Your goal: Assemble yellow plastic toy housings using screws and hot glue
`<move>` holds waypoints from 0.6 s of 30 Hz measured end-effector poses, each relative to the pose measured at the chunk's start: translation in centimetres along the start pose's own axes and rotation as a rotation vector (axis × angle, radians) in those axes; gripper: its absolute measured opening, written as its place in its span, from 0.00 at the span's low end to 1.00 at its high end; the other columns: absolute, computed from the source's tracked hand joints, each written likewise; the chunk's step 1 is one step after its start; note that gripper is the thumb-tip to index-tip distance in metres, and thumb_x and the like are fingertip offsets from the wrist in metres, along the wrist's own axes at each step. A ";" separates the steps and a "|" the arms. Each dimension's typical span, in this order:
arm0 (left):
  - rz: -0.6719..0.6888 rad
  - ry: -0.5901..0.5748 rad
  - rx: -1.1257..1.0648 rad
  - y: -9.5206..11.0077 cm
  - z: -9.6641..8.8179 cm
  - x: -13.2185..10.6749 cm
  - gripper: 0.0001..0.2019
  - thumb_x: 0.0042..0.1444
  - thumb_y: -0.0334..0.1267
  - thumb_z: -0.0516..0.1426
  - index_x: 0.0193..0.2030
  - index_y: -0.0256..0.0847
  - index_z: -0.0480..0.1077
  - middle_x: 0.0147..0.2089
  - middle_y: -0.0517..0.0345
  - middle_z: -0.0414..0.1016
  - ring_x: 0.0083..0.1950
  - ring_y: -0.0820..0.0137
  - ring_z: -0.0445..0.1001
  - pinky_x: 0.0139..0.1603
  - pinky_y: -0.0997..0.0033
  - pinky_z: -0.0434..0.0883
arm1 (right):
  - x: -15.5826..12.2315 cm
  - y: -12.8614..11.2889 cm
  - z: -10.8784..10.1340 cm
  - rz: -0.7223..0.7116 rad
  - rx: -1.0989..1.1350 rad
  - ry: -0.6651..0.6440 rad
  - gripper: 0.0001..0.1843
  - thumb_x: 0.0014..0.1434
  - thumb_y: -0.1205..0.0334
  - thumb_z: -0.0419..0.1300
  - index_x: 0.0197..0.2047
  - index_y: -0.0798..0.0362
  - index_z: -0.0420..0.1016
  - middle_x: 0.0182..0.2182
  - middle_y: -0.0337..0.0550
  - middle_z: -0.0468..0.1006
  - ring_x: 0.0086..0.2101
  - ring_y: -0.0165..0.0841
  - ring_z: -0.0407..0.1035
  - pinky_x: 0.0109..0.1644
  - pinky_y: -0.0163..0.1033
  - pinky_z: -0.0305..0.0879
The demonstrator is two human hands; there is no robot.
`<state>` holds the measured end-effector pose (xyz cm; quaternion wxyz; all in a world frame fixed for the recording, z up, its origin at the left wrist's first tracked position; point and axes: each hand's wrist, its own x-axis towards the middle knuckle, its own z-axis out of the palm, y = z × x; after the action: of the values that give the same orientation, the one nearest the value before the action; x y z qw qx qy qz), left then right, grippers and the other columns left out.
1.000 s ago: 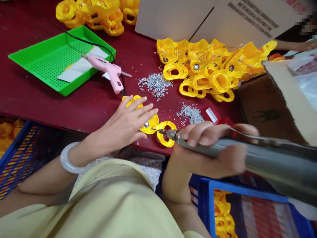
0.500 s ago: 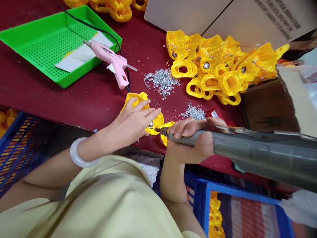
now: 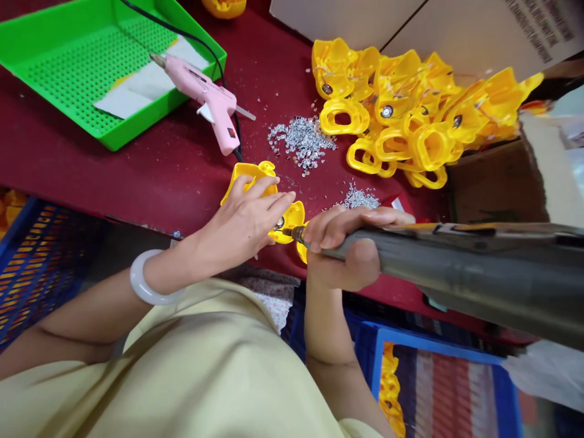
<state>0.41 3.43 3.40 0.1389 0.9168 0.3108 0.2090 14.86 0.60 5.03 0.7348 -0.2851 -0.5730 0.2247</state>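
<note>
My left hand (image 3: 244, 220) lies on a yellow plastic part (image 3: 259, 180) at the near edge of the dark red table (image 3: 150, 176), fingers pressed down on it and holding it in place. My right hand (image 3: 349, 243) grips a grey electric screwdriver (image 3: 460, 267). Its bit touches a metal screw spot on the yellow part, just beside my left fingertips. A white bangle (image 3: 148, 286) sits on my left wrist.
Two heaps of small silver screws (image 3: 302, 139) lie beyond the part. A pink glue gun (image 3: 207, 100) rests by a green tray (image 3: 82, 79). Several yellow parts (image 3: 410, 115) are piled at the right beside cardboard boxes (image 3: 497, 182). Blue crates (image 3: 41, 267) stand below.
The screwdriver tip has moved left onto the yellow part's screw spot. My left fingers have closed down on the part, and the view has shifted slightly toward the table.
</note>
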 end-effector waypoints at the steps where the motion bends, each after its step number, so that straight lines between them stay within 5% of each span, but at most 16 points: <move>1: -0.008 0.002 0.006 0.1 -0.1 0.0 0.28 0.56 0.31 0.61 0.63 0.30 0.61 0.60 0.40 0.72 0.67 0.49 0.62 0.61 0.45 0.60 | 0.0 0.1 0.1 -0.007 -0.003 0.006 0.07 0.61 0.54 0.60 0.41 0.45 0.68 0.17 0.25 0.59 0.12 0.23 0.54 0.15 0.29 0.55; 9: -0.173 0.043 0.121 2.5 0.4 0.5 0.27 0.58 0.37 0.61 0.63 0.28 0.63 0.61 0.35 0.70 0.66 0.43 0.62 0.61 0.41 0.61 | 0.8 -2.2 -0.5 0.001 -0.121 0.218 0.07 0.57 0.60 0.58 0.40 0.43 0.73 0.17 0.29 0.60 0.14 0.26 0.56 0.16 0.33 0.57; 13: -0.188 0.147 0.063 2.0 0.0 0.2 0.22 0.65 0.41 0.53 0.62 0.30 0.64 0.65 0.36 0.65 0.66 0.52 0.64 0.65 0.48 0.61 | 0.7 -4.7 -4.0 -0.018 -0.275 0.353 0.08 0.57 0.59 0.57 0.38 0.45 0.77 0.18 0.31 0.62 0.15 0.25 0.55 0.17 0.33 0.56; 18: -0.163 0.182 0.012 0.0 -2.7 -1.5 0.15 0.67 0.34 0.48 0.54 0.37 0.71 0.58 0.50 0.74 0.63 0.59 0.67 0.65 0.53 0.62 | -1.9 -6.3 -8.8 0.037 -0.506 0.562 0.10 0.53 0.63 0.59 0.38 0.45 0.80 0.18 0.32 0.66 0.18 0.27 0.58 0.20 0.36 0.60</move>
<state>-1.98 2.84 5.34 0.1211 0.8666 0.3969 0.2772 22.98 -6.72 6.33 0.7654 -0.5184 -0.3812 0.0023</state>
